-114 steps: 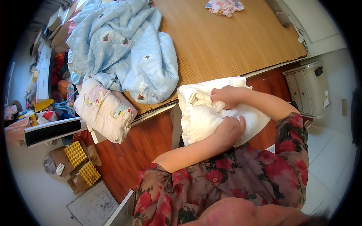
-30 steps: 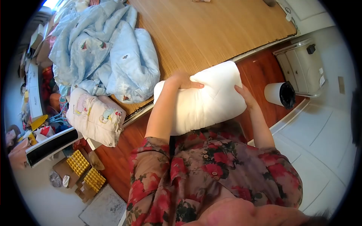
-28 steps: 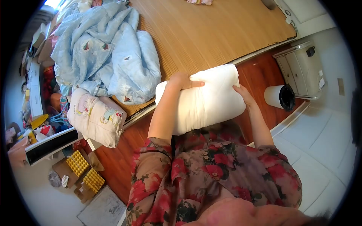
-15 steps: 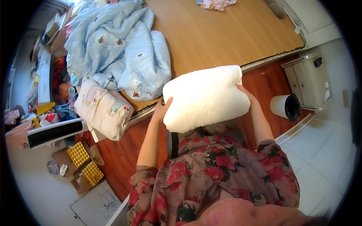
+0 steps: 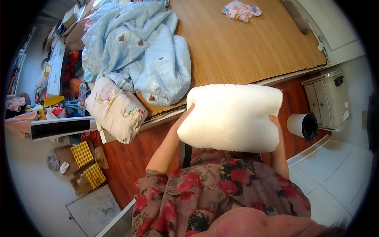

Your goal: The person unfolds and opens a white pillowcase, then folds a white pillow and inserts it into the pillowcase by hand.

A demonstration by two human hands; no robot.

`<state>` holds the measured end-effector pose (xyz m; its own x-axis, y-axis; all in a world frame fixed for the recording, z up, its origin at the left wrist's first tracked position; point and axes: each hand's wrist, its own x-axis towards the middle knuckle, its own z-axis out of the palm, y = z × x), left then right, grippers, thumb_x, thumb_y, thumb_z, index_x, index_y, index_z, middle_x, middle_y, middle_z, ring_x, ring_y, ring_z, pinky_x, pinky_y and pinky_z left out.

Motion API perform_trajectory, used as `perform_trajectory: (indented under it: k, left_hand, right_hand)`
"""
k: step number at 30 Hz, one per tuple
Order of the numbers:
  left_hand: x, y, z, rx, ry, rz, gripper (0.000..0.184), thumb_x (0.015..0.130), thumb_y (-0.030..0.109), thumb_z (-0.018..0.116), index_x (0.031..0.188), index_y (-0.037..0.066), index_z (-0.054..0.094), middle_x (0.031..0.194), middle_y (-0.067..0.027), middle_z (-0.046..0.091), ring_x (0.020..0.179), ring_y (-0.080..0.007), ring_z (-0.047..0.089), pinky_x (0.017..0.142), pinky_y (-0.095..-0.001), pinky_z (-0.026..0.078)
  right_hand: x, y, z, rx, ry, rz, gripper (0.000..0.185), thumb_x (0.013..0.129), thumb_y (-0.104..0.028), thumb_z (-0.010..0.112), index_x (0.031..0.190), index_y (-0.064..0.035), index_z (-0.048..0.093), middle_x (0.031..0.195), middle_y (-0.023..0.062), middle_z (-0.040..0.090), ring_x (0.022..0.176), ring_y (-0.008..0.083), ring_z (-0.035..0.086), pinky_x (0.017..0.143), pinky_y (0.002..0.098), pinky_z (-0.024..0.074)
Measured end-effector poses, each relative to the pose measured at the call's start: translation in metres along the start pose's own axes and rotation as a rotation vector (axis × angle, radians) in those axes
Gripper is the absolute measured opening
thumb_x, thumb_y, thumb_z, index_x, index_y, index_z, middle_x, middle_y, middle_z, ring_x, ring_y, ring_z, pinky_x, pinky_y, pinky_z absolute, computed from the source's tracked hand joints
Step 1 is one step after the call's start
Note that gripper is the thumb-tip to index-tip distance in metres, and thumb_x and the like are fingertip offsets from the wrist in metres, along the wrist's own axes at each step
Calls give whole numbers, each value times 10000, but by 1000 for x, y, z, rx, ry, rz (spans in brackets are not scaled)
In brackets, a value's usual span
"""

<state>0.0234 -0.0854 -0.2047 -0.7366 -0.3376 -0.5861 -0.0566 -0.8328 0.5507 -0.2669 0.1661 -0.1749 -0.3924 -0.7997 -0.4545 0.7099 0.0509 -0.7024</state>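
Note:
A folded white quilt (image 5: pixel 233 118), thick and padded with faint stitch lines, is held up in front of my body, just off the bed's near edge. My left hand (image 5: pixel 187 114) grips its left end, thumb on top and the other fingers hidden beneath. At the opposite end my right hand (image 5: pixel 274 123) holds it the same way, its fingers mostly out of sight. To the left, a folded pale pink quilt (image 5: pixel 117 110) with cartoon prints rests on the bed corner. Behind that lies a rumpled light blue quilt (image 5: pixel 138 51).
A wooden-slat mat (image 5: pixel 221 51) covers the bed, with a small pink printed cloth (image 5: pixel 241 10) near its far side. On the right stand a lined white bin (image 5: pixel 298 124) and a beige cabinet (image 5: pixel 323 98). Yellow egg trays (image 5: pixel 82 154) and cardboard lie at lower left.
The white quilt has come lower and closer to my body, held in both hands, and now lies more level. The whole view has shifted slightly.

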Motion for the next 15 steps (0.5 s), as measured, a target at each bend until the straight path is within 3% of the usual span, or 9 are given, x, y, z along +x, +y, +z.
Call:
perform_trajectory:
  k: [2,3,5,7,9,10,12,13,15]
  left_hand:
    - [11,22,25,79,-44,71,663,997,497,423,1440,7,363,1371,-121,515,1206,-226,544,1009,-356,445]
    - [19,38,40,153,-85,141,667,988,503,445,1431,8,380,1343,-118,539,1189,-220,554,1003,-352,448]
    - [46,87,70,314,-37,210,671,965,508,500,1395,-3,434,1247,-126,604,1114,-216,594,961,-332,465]
    - [69,150,106,1039,-4,668,639,945,465,566,1346,-26,484,1137,-137,652,1024,-194,626,896,-308,488]
    - [67,196,152,504,-55,559,567,936,401,600,1282,-42,523,1056,-134,667,944,-177,638,830,-300,502]
    - [74,208,154,505,-57,566,567,936,401,600,1282,-42,523,1056,-134,667,944,-177,638,830,-300,502]
    - [87,224,160,406,322,902,445,952,338,587,1218,-17,548,1010,-81,663,841,-134,630,750,-255,492]
    - [93,220,153,408,310,898,445,952,338,587,1218,-17,548,1010,-81,663,841,-134,630,750,-255,492]
    - [97,186,127,448,249,814,415,942,351,603,1140,-13,580,936,-64,665,780,-139,623,680,-250,491]
  right_hand:
    - [-8,-26,9,-61,51,-119,517,868,-280,608,1286,2,495,1103,132,642,924,222,658,763,329,557]
    - [4,-32,-17,-93,-6,-256,389,920,-239,595,1210,14,539,1040,125,659,826,202,669,683,314,572]
    - [12,-65,-21,-128,148,-487,389,943,-241,565,1209,39,531,1067,148,654,865,232,674,711,330,578]
    - [15,-119,-17,-46,30,-492,395,961,-221,531,1226,72,513,1099,179,645,920,263,669,760,348,576]
    - [29,-148,-8,-115,97,-599,447,944,-243,537,1269,61,484,1152,190,623,972,280,657,808,377,571]
    - [40,-158,-4,-176,170,-709,503,927,-264,542,1311,49,455,1204,201,601,1023,297,646,856,407,565]
    - [61,-168,8,-30,159,-721,505,931,-273,530,1310,52,458,1210,204,598,1031,300,642,857,412,564]
    - [73,-173,12,115,149,-722,507,934,-281,519,1309,55,462,1216,207,595,1039,303,639,858,418,564]
    - [114,-162,-18,38,235,-750,513,930,-278,531,1324,41,455,1259,204,564,1084,306,616,891,439,545]
